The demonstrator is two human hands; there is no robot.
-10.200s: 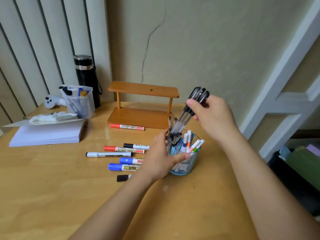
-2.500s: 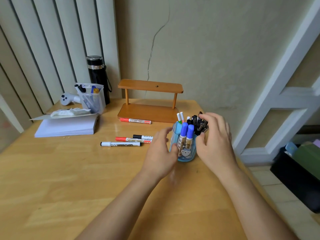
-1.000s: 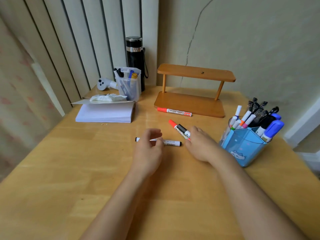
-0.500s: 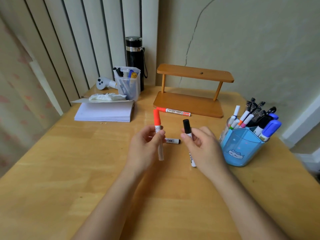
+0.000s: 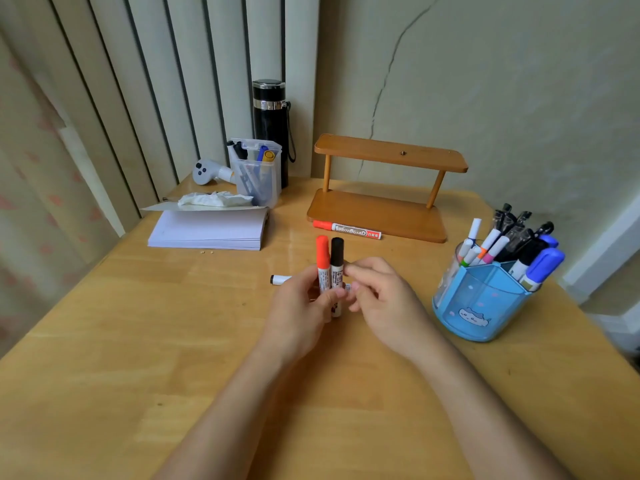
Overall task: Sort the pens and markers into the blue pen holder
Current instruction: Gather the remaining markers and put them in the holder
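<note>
Left hand [image 5: 304, 306] is gripping red-capped marker [image 5: 322, 265] and black-capped marker [image 5: 336, 268] upright together; right hand [image 5: 377, 296] is hovering beside, loosely curled, empty. Blue plastic pen holder [image 5: 485, 306] is sitting right of the hands, crowded; markers risk jamming or tipping it.

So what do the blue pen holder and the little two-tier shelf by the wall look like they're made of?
Blue pen holder: probably translucent plastic, since pen barrels show faintly through its glossy wall. Two-tier shelf: looks like wood with a smooth orange-brown finish, though the grain is too faint to confirm.
</note>
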